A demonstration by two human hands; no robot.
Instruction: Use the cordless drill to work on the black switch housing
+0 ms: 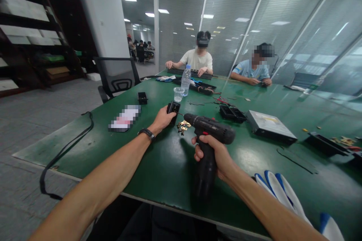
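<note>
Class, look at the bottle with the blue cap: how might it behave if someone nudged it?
The bottle would probably tip fairly easily, being tall and narrow on its base. Its clear, thin-looking wall would likely flex when squeezed. Knocked over, its rounded body might well roll across the table.

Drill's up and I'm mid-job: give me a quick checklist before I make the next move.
1. Black part held: ok, the left hand grips the black part.
2. Drill in hand: ok, the right hand is wrapped round the grip of the drill.
3. Bit seated: cannot tell, its tip is too small to read.
4. Work spot clear: not ok, loose brass pieces lie right beside the black part.
5. Cup and bottle upright: ok, both stand.
</note>
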